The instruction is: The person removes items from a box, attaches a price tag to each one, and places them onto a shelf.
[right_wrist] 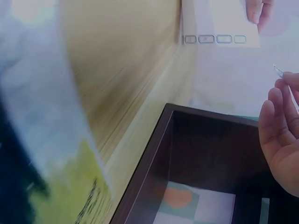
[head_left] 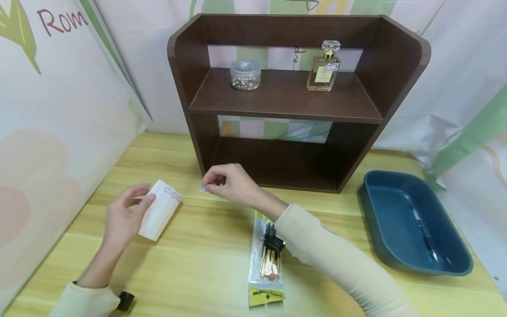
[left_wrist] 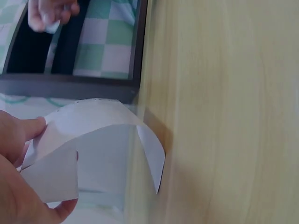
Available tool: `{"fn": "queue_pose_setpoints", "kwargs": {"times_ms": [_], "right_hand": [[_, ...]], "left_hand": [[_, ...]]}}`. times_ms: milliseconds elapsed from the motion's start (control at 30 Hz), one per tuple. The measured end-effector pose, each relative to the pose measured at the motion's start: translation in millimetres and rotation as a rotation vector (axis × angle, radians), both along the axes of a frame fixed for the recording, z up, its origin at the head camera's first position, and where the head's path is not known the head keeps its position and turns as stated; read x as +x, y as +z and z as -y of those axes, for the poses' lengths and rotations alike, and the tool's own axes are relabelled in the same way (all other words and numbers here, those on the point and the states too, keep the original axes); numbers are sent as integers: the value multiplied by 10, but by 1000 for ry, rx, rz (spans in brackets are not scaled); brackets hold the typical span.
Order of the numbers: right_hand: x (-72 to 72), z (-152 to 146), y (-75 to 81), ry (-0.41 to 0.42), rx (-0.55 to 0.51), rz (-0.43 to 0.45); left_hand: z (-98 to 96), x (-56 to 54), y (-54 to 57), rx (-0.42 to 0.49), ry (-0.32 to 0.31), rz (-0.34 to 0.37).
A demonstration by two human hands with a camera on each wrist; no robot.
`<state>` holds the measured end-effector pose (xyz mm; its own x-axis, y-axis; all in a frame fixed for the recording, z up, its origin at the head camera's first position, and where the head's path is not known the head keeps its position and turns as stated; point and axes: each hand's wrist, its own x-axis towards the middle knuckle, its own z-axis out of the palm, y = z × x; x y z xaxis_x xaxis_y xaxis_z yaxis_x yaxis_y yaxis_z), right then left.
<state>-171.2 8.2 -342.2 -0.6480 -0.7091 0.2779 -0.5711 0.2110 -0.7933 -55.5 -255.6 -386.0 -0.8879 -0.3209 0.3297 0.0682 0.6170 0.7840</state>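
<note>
My left hand (head_left: 124, 218) grips a white sheet of stickers (head_left: 160, 215) between thumb and fingers, at the left of the table. In the left wrist view the sheet (left_wrist: 88, 119) bends over in a curve. A row of small blue-bordered labels (right_wrist: 215, 39) lines its edge in the right wrist view. My right hand (head_left: 233, 185), raised in front of the shelf's lower left corner, pinches a small white label (head_left: 203, 189) between thumb and forefinger. Below the right forearm lies a clear plastic bag of makeup brushes (head_left: 266, 264), partly covered by the sleeve.
A dark brown two-tier shelf (head_left: 285, 99) stands at the back. Its upper board bears a clear lidded jar (head_left: 245, 79) and a perfume bottle (head_left: 324, 72) with a label on it. At the right sits a deep blue bin (head_left: 396, 211). White printed cloth surrounds the table.
</note>
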Motion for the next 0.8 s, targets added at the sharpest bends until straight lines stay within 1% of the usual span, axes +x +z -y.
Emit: {"fn": "queue_pose_setpoints", "kwargs": {"times_ms": [167, 233, 300, 367, 433, 533, 600, 667, 733, 800], "right_hand": [[42, -196, -27, -39, 16, 31], [63, -279, -33, -56, 22, 38], [86, -372, -38, -68, 32, 41], [105, -470, -47, -80, 37, 37], [119, -571, -60, -86, 44, 28], [142, -720, -78, -93, 49, 35], [159, -806, -87, -91, 52, 50], [178, -884, -93, -90, 50, 73], [193, -945, -100, -91, 52, 93], [207, -996, -112, -97, 66, 113]], "left_hand": [[166, -1, -1, 72, 41, 122], [200, 15, 5, 88, 45, 153], [175, 38, 26, 100, 39, 156], [97, 67, 67, 110, 3, 143], [-16, 95, 126, 132, -45, 125], [-171, 118, 216, 214, -137, 125], [-235, 119, 262, 262, -165, 147], [-247, 102, 272, 304, -168, 182], [-209, 67, 245, 321, -141, 214], [-127, 24, 184, 316, -100, 242]]}}
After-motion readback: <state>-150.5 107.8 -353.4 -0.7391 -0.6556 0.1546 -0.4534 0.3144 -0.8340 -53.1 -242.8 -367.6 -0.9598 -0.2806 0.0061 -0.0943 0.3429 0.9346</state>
